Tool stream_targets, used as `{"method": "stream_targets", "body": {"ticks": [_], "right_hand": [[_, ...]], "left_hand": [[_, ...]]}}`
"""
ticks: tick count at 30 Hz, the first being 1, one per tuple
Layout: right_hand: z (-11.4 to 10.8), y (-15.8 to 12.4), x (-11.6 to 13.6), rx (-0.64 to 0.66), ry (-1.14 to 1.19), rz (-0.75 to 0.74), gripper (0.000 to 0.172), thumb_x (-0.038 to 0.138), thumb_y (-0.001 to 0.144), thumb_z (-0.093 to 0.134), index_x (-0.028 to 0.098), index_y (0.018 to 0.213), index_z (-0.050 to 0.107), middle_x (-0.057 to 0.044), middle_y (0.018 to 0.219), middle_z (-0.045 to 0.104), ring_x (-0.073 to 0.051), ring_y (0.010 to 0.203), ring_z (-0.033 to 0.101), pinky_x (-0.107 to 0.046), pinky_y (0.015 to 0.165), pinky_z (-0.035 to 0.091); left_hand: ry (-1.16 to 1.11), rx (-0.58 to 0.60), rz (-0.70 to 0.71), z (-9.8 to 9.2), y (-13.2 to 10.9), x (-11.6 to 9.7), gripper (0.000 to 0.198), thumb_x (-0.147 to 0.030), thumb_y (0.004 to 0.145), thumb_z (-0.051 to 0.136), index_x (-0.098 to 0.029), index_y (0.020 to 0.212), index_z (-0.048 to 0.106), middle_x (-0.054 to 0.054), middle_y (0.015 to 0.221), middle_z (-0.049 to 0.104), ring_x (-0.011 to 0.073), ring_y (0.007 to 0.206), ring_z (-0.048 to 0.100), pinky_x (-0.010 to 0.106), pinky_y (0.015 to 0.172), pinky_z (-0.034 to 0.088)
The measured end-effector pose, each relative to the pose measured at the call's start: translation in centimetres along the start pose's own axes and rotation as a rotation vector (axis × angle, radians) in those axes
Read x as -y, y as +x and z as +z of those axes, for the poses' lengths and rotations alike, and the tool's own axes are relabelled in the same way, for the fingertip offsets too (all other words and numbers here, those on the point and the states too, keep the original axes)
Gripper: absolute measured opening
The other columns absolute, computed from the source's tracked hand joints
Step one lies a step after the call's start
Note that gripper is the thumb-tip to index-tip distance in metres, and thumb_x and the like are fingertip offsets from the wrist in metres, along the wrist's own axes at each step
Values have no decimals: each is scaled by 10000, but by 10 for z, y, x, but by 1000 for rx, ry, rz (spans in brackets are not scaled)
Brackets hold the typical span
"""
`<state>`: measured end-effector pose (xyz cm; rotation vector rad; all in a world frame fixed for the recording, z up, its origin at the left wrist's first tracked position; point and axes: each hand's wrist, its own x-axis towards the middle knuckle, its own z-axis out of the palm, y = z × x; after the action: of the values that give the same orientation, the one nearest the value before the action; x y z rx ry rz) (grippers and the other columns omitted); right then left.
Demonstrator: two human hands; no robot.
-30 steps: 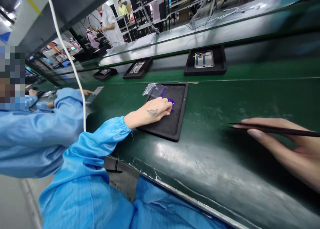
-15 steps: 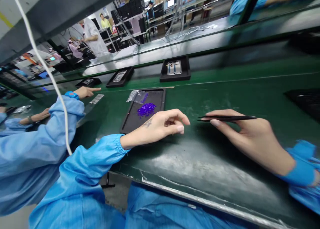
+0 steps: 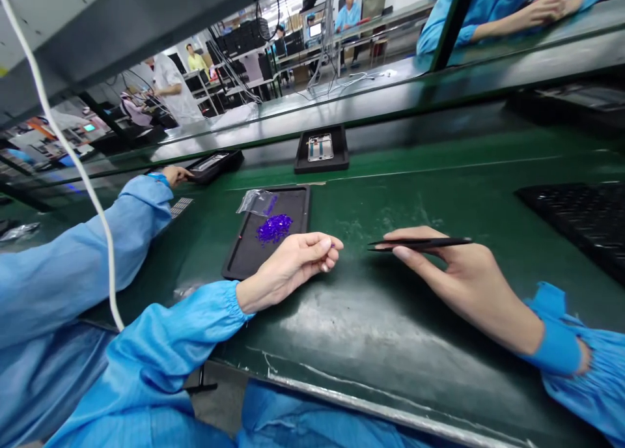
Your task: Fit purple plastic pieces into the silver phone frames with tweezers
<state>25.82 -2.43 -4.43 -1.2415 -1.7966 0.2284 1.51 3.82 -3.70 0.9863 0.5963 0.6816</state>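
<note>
My left hand (image 3: 293, 266) lies on the green belt just right of a black tray (image 3: 244, 259), fingers curled and pinched on a tiny purple piece (image 3: 333, 245). On that tray lies a heap of small purple pieces (image 3: 274, 227) and a clear plastic bag (image 3: 256, 202). My right hand (image 3: 459, 282) rests on the belt further right, closed on black tweezers (image 3: 420, 243) whose tips point left toward my left hand's fingertips, a short gap apart.
A co-worker's blue sleeve (image 3: 97, 239) reaches from the left to a black tray (image 3: 215, 163). Another black tray holding a phone frame (image 3: 321, 147) sits behind. A dark ribbed tray (image 3: 581, 223) lies at right. A white cable (image 3: 63, 148) hangs on the left.
My left hand lifted off the purple heap on the tray, drew right onto the belt and pinched a purple piece. My right hand with the tweezers came fully into view as the view turned.
</note>
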Motion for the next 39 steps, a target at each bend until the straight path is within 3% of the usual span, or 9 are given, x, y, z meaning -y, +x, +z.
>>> {"method": "stream_targets", "body": {"ticks": [12, 17, 23, 32, 39], "right_hand": [[-4, 6, 8, 1, 318, 318, 309, 517, 900, 664, 224, 979, 720, -37, 872, 783, -221, 774, 765, -342, 734, 650], [-1, 6, 7, 1, 450, 380, 320, 515, 879, 698, 220, 1003, 709, -40, 866, 788, -225, 792, 772, -345, 743, 660], [-1, 7, 12, -2, 454, 453, 375, 558, 842, 719, 212, 985, 724, -42, 868, 786, -222, 814, 766, -340, 773, 651], [-5, -1, 27, -28, 483, 401, 282, 498, 875, 715, 250, 1008, 728, -30, 898, 787, -213, 821, 766, -364, 840, 625], [-17, -1, 45, 134, 273, 120, 114, 358, 919, 683, 280, 943, 762, 1, 912, 763, -163, 827, 728, -264, 751, 589]], "left_hand": [[-29, -2, 4, -1, 2, 1, 277, -323, 796, 844, -90, 898, 734, 24, 758, 645, 65, 686, 576, 193, 688, 448], [-34, -1, 13, -1, 2, 1, 281, -322, 789, 848, -90, 894, 731, 23, 767, 640, 63, 684, 569, 188, 677, 443], [4, 23, 26, -1, 2, 2, 321, -374, 806, 829, -87, 859, 694, 9, 730, 605, 60, 649, 537, 181, 643, 425], [134, 68, -87, 10, -9, 0, 345, -417, 854, 766, -88, 868, 665, 2, 733, 589, 55, 626, 512, 180, 616, 390], [162, 193, -246, 17, -9, 9, 429, -509, 838, 752, -112, 795, 594, -28, 665, 512, 51, 565, 437, 178, 541, 335]]}}
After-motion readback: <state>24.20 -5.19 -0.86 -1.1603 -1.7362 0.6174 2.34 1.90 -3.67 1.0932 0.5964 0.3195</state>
